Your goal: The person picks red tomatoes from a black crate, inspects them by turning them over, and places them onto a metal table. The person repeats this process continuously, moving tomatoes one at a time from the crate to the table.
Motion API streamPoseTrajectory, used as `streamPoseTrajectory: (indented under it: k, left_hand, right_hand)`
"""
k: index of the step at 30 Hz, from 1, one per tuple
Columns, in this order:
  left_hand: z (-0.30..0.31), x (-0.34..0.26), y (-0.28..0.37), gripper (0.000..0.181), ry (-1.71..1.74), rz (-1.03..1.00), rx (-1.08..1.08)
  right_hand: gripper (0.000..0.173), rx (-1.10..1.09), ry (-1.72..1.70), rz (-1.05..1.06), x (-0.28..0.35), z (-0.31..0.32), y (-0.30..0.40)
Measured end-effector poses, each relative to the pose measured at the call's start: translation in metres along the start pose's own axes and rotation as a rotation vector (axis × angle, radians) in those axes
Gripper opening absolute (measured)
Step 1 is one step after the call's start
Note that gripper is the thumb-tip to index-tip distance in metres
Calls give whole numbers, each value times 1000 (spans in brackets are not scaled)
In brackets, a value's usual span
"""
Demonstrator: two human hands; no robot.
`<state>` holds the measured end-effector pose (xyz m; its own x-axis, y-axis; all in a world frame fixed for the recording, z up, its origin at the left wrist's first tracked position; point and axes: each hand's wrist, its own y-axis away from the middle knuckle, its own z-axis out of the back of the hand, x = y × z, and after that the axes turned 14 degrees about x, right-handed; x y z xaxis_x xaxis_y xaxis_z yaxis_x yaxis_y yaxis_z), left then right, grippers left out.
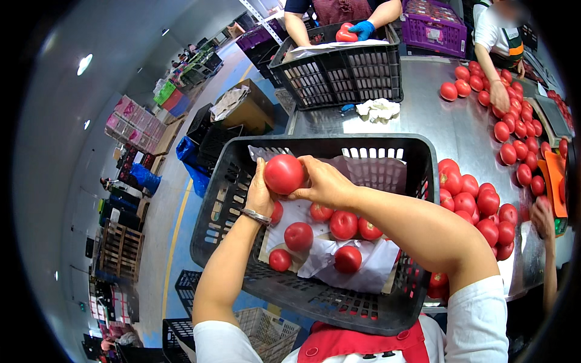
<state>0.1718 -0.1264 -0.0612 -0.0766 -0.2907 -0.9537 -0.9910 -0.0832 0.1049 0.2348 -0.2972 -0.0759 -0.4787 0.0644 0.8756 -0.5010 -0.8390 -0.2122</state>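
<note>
A large red tomato (pixel 284 174) is held between both hands above the left part of a black plastic crate (pixel 322 313). My left hand (pixel 258 193), with a metal bracelet at the wrist, cups its left side and underside. The fingers of my right hand (pixel 324 181) touch its right side. Below, several tomatoes lie in the crate, among them one tomato (pixel 347 259) on a sheet of white paper (pixel 372 263). More thin paper stands against the crate's far wall. My right forearm hides part of the crate's inside.
Tomatoes are heaped (pixel 465 195) on the steel table (pixel 417 109) right of the crate, with more spread farther back. Across the table, a person with a blue glove (pixel 363 30) handles tomatoes at another black crate (pixel 340 77). Other people's hands reach in at right. A crumpled white cloth (pixel 378 110) lies beyond.
</note>
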Motion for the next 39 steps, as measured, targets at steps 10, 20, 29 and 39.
streamPoseTrajectory:
  k: [10,20,29,39]
  left_hand:
    - [-10,-8,5,33,-208,-40,180]
    - [-2,-13,5,36,-119,-10,130]
    - [0,-30,12,43,-79,50,220]
    - [7,-16,11,45,43,112,246]
  right_hand:
    - [63,75,373,86,4,9,7]
    - [69,84,229,156,3,9,4]
    - [70,10,-179,176,-9,6,-10]
    - [84,45,125,170,-2,8,-4]
